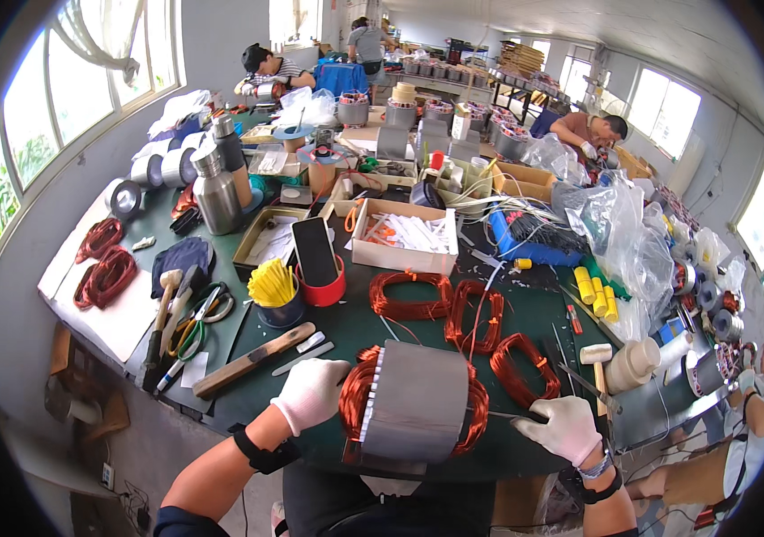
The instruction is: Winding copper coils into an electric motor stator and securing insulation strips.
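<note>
A grey motor stator core [418, 400] lies on its side at the table's near edge, with copper windings [359, 394] bulging from both ends. My left hand [310, 394], in a white glove, is closed beside the left windings; what its fingertips hold is hidden. My right hand [565, 430], also gloved, grips a thin dark rod [509, 415] that points into the stator's right end. Behind the core lie three tied copper wire coils: one coil [410, 295] at the back, a second coil [474, 316] in the middle and a third coil [525, 370] on the right.
A wooden bar [254, 360], scissors [192, 340] and a mallet [167, 300] lie left. A red cup [322, 285] holds a phone [315, 253]; yellow tubes [272, 285] fill another cup. A box of white slips [404, 258] stands behind. At right are a white-headed mallet [597, 358] and plastic bags [619, 242]. Other people work farther off.
</note>
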`<state>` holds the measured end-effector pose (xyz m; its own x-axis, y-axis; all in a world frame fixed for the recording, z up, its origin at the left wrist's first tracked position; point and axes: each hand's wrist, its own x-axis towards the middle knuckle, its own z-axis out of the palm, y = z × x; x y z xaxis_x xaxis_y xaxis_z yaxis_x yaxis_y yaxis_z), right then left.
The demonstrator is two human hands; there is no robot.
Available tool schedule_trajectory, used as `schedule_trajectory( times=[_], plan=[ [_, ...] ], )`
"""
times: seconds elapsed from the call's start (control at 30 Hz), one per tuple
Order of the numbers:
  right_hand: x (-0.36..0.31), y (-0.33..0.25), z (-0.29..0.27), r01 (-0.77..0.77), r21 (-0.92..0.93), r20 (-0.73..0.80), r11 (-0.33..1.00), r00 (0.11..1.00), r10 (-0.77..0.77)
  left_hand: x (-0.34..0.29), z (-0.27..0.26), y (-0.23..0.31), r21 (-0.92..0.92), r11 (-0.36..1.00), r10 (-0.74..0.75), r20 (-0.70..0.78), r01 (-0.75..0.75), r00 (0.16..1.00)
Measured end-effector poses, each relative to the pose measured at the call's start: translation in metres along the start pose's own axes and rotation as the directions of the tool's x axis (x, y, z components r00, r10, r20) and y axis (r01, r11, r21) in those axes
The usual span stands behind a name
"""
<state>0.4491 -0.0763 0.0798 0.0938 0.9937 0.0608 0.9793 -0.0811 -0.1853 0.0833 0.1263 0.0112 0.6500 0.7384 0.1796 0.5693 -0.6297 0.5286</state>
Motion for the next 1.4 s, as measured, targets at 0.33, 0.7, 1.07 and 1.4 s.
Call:
schedule_trajectory(
  times=[0.33, 0.7, 1.07, 1.4],
  plan=[
    [-0.022, 0.050, -0.035, -0.468, 0.253, 0.393, 0.846, 0.849, 0.352, -0.010, -0.020, -0.070, 0.073, 0.997, 0.021, -0.127, -0.012, 0.992],
    [-0.083, 0.103, 0.001, -0.341, 0.769, 0.206, 0.541, 0.933, 0.295, -0.038, -0.022, -0.082, 0.183, 0.977, -0.102, -0.058, 0.111, 0.993],
    [0.071, -0.078, -0.005, 0.109, 0.792, -0.343, 0.600, 0.893, 0.290, -0.033, -0.034, -0.068, 0.003, 0.976, 0.218, 0.050, -0.219, 0.975],
    [0.094, -0.100, 0.014, 0.035, 0.757, -0.326, 0.653, 0.886, 0.331, -0.020, -0.030, -0.079, -0.007, 0.951, 0.308, 0.049, -0.308, 0.950]
  ],
)
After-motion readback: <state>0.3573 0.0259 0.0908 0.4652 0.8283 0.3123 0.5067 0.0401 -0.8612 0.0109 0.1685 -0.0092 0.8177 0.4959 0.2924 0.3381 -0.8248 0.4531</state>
